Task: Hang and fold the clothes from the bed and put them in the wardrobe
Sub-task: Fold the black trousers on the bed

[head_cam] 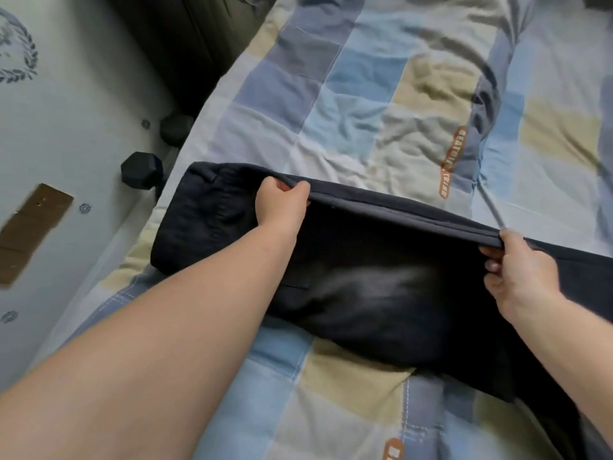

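Note:
A pair of dark navy trousers lies across the bed, waistband end at the left, legs running off to the lower right. My left hand grips the far long edge of the trousers near the waist end. My right hand pinches the same edge further right. That edge is lifted a little off the bedcover between the two hands. The bed is covered by a checked blue, beige and grey quilt.
Left of the bed is a light floor with a black hexagonal dumbbell, a second dark weight and a brown cardboard piece. Dark furniture stands at the top left. A dark item shows at the top right corner.

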Tool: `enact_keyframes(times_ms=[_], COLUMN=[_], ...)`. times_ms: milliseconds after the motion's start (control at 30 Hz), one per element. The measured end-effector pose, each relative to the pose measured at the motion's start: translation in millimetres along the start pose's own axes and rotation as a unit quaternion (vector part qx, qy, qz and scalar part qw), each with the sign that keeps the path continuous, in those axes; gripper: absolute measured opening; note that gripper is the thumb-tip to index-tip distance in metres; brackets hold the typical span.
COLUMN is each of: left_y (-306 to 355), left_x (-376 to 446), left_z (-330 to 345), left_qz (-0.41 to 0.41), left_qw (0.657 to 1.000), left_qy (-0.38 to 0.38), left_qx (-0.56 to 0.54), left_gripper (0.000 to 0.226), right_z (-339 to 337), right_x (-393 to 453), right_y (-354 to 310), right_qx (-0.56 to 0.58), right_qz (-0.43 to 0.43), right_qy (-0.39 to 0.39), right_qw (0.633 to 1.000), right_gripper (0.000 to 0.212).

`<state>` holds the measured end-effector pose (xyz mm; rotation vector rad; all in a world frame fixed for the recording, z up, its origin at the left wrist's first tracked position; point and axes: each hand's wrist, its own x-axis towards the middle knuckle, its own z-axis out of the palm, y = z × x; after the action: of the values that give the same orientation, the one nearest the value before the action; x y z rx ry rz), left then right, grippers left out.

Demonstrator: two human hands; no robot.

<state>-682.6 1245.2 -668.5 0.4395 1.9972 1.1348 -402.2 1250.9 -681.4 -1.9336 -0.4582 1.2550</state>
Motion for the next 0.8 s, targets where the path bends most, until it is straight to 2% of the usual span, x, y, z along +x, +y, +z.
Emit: enact_keyframes(times_ms=[133,233,333,400,467,600,667,800], left_y=[-1,-5,-10,-14,-18,-32,-47,-81], left_x=[35,51,57,52,42,-12,-52,-141], left_z=[19,27,26,25,24,37,54,97], left_qz=[0.020,0.025,-0.018,-0.039,-0.022,0.072,0.102,0.106], left_qw=[0.999,0.999,0.997,0.994,0.991,0.978,0.972,0.962], left_qy=[-0.015,0.004,-0.029,-0.055,-0.051,-0.039,-0.082,-0.182], left_qx=[0.027,0.048,0.076,0.091,0.119,0.192,0.198,0.171], left_gripper=[0.012,0.014,0.051,0.065,0.065,0.048,0.038,0.024], right_z=[28,43,54,55,50,-8,-57,-168], right_x=[37,49,44,34,24,5,0,5], right_y=[-5,-3,-2,-3,-3,8,19,30], right_qx=[-0.033,-0.036,-0.049,-0.065,-0.071,-0.099,-0.136,-0.220], right_qz=[-0.014,0.010,0.048,0.053,0.040,0.014,0.002,-0.029], right_qy=[0.023,-0.081,-0.216,-0.249,-0.262,-0.256,-0.244,-0.219], right_qw=[0.999,0.996,0.974,0.965,0.962,0.961,0.960,0.950], right_gripper=[0.023,0.013,0.029,0.029,0.029,0.023,0.020,0.023])
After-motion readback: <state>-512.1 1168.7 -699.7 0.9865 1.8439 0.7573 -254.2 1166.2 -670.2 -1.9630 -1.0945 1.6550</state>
